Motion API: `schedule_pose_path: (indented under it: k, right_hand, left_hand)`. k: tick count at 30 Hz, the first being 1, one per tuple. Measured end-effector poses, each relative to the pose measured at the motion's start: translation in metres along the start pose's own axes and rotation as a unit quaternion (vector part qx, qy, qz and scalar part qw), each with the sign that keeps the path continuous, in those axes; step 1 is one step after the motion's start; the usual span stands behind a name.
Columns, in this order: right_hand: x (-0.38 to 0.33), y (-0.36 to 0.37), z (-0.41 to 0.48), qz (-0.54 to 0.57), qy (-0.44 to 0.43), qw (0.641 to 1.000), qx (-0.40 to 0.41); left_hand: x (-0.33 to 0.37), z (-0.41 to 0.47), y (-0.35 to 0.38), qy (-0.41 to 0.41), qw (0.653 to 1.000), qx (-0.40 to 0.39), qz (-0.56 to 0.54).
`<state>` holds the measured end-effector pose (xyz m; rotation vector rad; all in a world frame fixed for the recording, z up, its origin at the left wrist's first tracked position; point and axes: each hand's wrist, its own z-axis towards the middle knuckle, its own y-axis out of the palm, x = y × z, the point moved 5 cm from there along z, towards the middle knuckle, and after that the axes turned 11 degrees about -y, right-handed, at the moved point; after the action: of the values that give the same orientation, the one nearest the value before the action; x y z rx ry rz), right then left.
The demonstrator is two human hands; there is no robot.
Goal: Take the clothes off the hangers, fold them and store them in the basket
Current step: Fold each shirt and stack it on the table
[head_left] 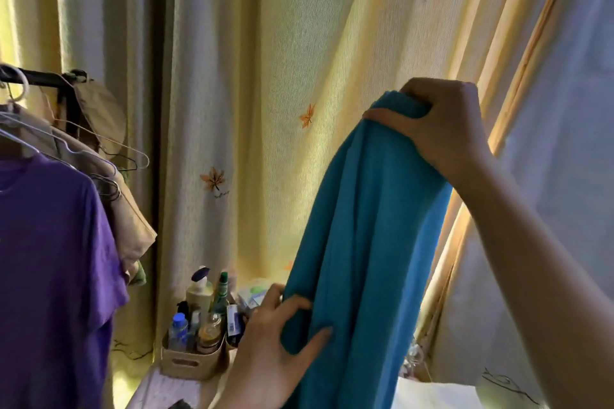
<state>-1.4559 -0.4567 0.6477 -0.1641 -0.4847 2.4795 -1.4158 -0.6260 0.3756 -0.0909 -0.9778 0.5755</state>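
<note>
Holding up, head view. One teal knitted garment [365,226] hangs free of any hanger, lifted by the right hand [442,129]. Its fingers and thumb are clenched round the bunched top edge. Judged purpose: to let the cloth drop straight for folding.

The left hand [282,335], low on the garment's left edge, pinches a fold between thumb and fingers, probably to find a side seam.

- **Left of the garment:** one purple short-sleeved T-shirt [50,259] on a hanger, one beige garment [126,219] behind it, and at least two bare thin wire hangers [133,156]. All hang on one black rail [40,78] and are not yet taken down.
- **Below-left of the garment:** one small beige handled box [189,364] holding bottles, count unclear.
- **Behind the garment:** a pale yellow leaf-print curtain [265,76].
- **Basket for the clothes:** not in view.
</note>
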Motion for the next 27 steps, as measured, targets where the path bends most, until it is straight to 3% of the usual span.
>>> schedule_pose_path:
  k: [8, 14, 22, 25, 27]
  right_hand:
    - [0.016, 0.002, -0.015, -0.019, 0.022, 1.0, -0.009]
    - [0.015, 0.005, -0.018, -0.02, 0.017, 1.0, -0.008]
    - [0.009, 0.009, -0.021, -0.036, 0.011, 0.999, -0.033]
    - [0.012, 0.005, -0.024, -0.021, 0.015, 0.999, -0.04]
    - [0.015, 0.003, -0.027, -0.015, 0.016, 0.999, -0.045]
  left_hand:
    - [-0.027, -0.022, 0.004, -0.048, 0.993, 0.107, -0.005]
    - [-0.012, -0.024, 0.021, -0.047, 0.993, 0.097, 0.039]
    - [-0.018, -0.024, 0.04, -0.119, 0.981, 0.095, 0.117]
    - [-0.031, -0.024, 0.034, -0.119, 0.985, 0.095, 0.082]
    - [-0.042, -0.024, 0.036, -0.129, 0.991, 0.045, 0.006]
